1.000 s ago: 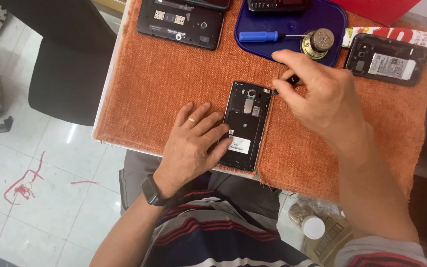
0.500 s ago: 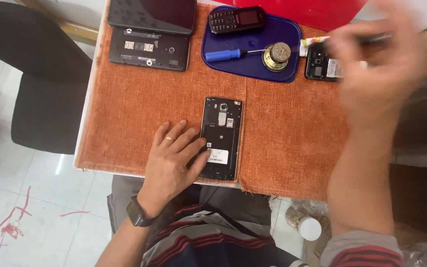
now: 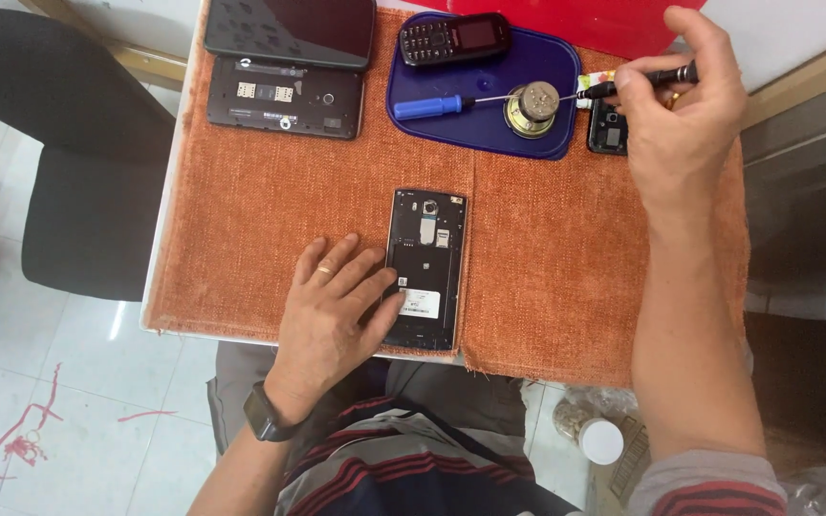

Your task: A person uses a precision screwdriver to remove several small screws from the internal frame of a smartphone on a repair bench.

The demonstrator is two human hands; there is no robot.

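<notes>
From the head camera we see our left hand (image 3: 336, 306) lying flat on the orange cloth (image 3: 547, 258), fingers spread, fingertips pressing the lower left edge of the opened phone (image 3: 424, 268) — it lies back-cover off near the table's front edge. Our right hand (image 3: 681, 105) is well apart at the far right, fingers pinched on a thin black screwdriver (image 3: 647, 78), over a small dark phone (image 3: 607, 127) just beside the blue tray (image 3: 537, 57). A blue-handled screwdriver (image 3: 432, 105) and a round speaker (image 3: 533, 107) lie in that tray.
</notes>
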